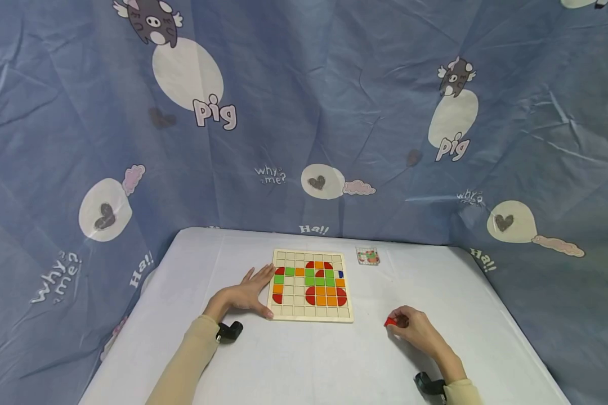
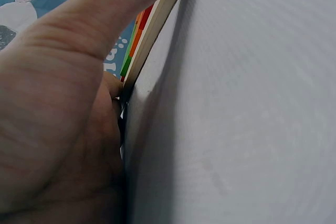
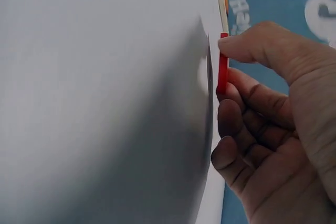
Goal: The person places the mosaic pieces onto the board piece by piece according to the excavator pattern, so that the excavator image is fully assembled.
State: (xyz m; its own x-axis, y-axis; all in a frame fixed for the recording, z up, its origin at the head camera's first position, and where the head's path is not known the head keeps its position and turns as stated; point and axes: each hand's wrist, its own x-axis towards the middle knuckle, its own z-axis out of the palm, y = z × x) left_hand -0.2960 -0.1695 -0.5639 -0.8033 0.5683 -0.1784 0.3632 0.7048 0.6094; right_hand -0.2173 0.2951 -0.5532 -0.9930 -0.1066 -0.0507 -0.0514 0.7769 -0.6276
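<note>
A square wooden grid board [image 1: 311,321] lies on the white table, with red, orange and green pieces in part of its cells and one small blue piece [image 1: 341,274] near its right edge. My left hand [image 1: 243,292] rests at the board's left side with fingers spread, thumb by the near corner. In the left wrist view, the thumb [image 2: 113,14] reaches to the board's edge. Right of the board, my right hand [image 1: 412,329] pinches a small flat red piece [image 3: 223,66] between thumb and forefinger, its other fingers loosely curled, low over the table.
A small picture card [image 1: 368,256] with a coloured pattern lies behind the board, to its right. Blue cloth [image 1: 284,140] with pig prints hangs behind and around the white table [image 1: 304,365]. A dark camera band [image 1: 229,332] sits on each wrist.
</note>
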